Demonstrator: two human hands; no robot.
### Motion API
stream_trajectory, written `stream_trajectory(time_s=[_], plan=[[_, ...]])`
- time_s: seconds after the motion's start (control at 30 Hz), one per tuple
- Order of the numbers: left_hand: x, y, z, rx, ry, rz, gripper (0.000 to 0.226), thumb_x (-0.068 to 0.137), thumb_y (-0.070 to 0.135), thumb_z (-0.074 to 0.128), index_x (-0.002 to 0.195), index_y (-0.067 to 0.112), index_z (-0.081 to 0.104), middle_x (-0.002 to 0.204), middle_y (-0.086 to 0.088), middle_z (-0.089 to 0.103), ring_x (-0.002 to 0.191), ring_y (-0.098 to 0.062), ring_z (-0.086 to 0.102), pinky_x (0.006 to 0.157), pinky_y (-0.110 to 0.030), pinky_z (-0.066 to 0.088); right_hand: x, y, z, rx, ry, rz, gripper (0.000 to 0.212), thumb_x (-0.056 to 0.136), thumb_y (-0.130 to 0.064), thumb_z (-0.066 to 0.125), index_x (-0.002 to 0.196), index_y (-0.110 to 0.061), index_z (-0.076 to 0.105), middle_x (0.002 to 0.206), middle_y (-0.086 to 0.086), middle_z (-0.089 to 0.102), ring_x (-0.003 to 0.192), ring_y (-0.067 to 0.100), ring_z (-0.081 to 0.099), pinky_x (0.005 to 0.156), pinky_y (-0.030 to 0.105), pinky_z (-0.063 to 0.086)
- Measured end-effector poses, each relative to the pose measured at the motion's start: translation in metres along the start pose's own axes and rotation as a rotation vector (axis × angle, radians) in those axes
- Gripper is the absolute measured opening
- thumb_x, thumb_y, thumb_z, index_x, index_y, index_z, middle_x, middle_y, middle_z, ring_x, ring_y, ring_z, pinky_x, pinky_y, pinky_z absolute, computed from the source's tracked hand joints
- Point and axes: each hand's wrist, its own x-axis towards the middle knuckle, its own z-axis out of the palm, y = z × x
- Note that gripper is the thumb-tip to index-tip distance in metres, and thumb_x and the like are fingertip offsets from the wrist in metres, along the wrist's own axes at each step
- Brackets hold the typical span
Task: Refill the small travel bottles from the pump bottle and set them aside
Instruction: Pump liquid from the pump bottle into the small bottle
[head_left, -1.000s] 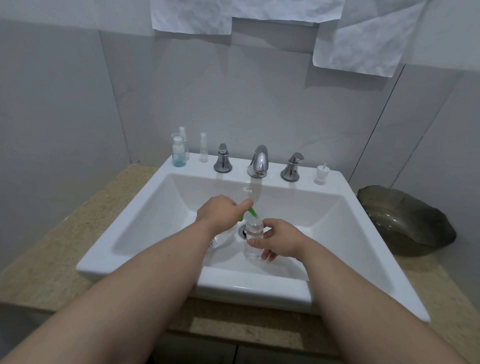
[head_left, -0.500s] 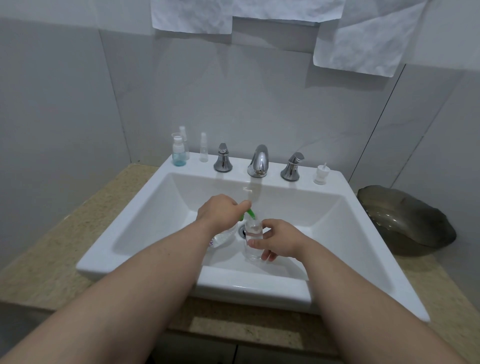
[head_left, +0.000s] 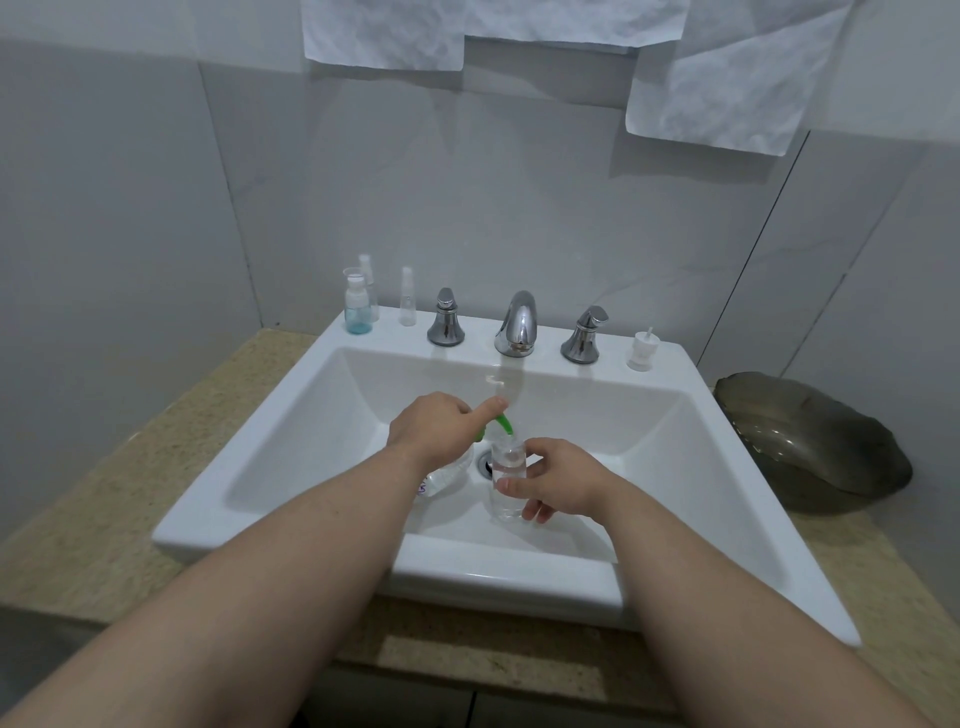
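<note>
Over the white sink basin (head_left: 291, 457), my left hand (head_left: 436, 428) grips a clear pump bottle (head_left: 441, 478) with a green pump head (head_left: 501, 423), index finger on top of the pump. The green nozzle points down into the open mouth of a small clear travel bottle (head_left: 506, 480), which my right hand (head_left: 558, 480) holds upright above the drain. The pump bottle's body is mostly hidden under my left hand. On the sink's back ledge at left stand a small bottle with blue liquid (head_left: 357, 309), another small bottle behind it, and a thin clear spray bottle (head_left: 407, 299).
A chrome faucet (head_left: 517, 325) with two handles sits at the back ledge. A small white cap with a tube (head_left: 643, 351) stands at the ledge's right end. A dark glass bowl (head_left: 815, 447) rests on the beige counter at right. White paper sheets hang on the wall.
</note>
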Motion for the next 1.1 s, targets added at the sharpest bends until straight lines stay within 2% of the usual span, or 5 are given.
stream_trajectory(time_s=[0.13, 0.3, 0.73, 0.9, 1.1], plan=[[0.0012, -0.0008, 0.0006, -0.012, -0.001, -0.005, 0.072, 0.086, 0.086, 0.042, 0.067, 0.023, 0.071, 0.061, 0.011, 0.063, 0.071, -0.017, 0.062, 0.069, -0.033, 0.045, 0.0010, 0.0009, -0.0002, -0.002, 0.003, 0.001, 0.034, 0.089, -0.026, 0.081, 0.116, -0.016, 0.062, 0.096, 0.009, 0.077, 0.070, 0.023, 0.074, 0.062, 0.028, 0.059], [0.0026, -0.0006, 0.0020, 0.013, 0.003, 0.001, 0.070, 0.087, 0.083, 0.042, 0.069, 0.023, 0.072, 0.076, 0.008, 0.073, 0.080, -0.017, 0.066, 0.079, -0.035, 0.051, 0.0012, 0.0009, 0.0001, 0.010, 0.006, -0.005, 0.034, 0.089, -0.025, 0.081, 0.116, -0.017, 0.063, 0.098, 0.008, 0.077, 0.070, 0.022, 0.074, 0.060, 0.028, 0.058], [0.0027, 0.0055, 0.0024, 0.003, 0.009, -0.031, 0.058, 0.090, 0.068, 0.048, 0.063, 0.022, 0.069, 0.059, 0.009, 0.061, 0.067, -0.016, 0.060, 0.063, -0.031, 0.040, 0.0026, 0.0026, 0.0006, 0.006, 0.004, -0.006, 0.035, 0.089, -0.025, 0.082, 0.117, -0.015, 0.063, 0.097, 0.009, 0.077, 0.071, 0.024, 0.074, 0.060, 0.029, 0.057], [0.0036, 0.0051, 0.0030, 0.011, 0.009, -0.051, 0.056, 0.091, 0.064, 0.049, 0.059, 0.021, 0.066, 0.056, 0.008, 0.059, 0.065, -0.016, 0.058, 0.062, -0.030, 0.039, 0.0039, 0.0047, 0.0014, 0.006, -0.010, 0.004, 0.034, 0.089, -0.024, 0.082, 0.114, -0.014, 0.062, 0.094, 0.006, 0.075, 0.070, 0.024, 0.074, 0.061, 0.031, 0.058], [0.0035, 0.0063, 0.0023, 0.022, 0.001, -0.045, 0.057, 0.090, 0.063, 0.049, 0.066, 0.015, 0.069, 0.059, 0.005, 0.059, 0.066, -0.019, 0.058, 0.061, -0.030, 0.040, 0.0055, 0.0060, 0.0011, 0.008, -0.012, 0.013, 0.034, 0.088, -0.026, 0.082, 0.114, -0.018, 0.062, 0.093, 0.006, 0.076, 0.072, 0.026, 0.075, 0.061, 0.030, 0.057]])
